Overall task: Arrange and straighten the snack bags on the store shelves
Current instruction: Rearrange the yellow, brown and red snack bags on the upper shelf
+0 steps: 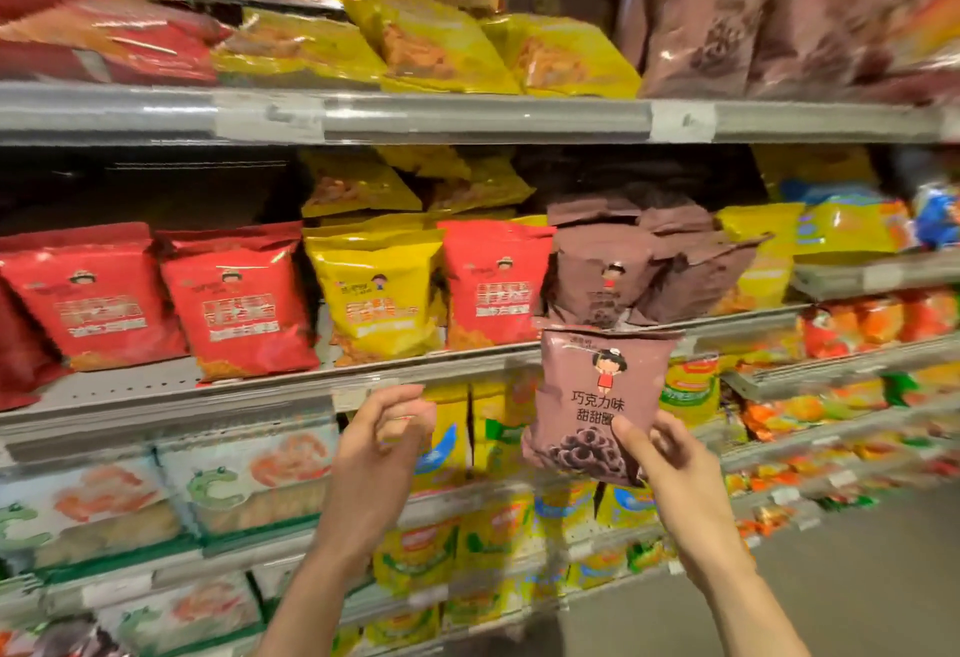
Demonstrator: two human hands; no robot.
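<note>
While right hand (670, 453) pinches brown bag (597, 396) by lower corner, upright before middle shelf (260, 386) edge, left hand (382, 440) hovers nearby, fingers loosely curled, holding nothing.

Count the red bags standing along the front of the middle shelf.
3: far left red bag, a second red bag beside it, a third red bag right of the yellow bag. More may hide behind.

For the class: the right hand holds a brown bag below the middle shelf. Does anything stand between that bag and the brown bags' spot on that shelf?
Yes. The brown bags already there fill the spot and slump forward over the shelf edge, right above the held bag in the right hand. The left hand is off to the side.
</note>
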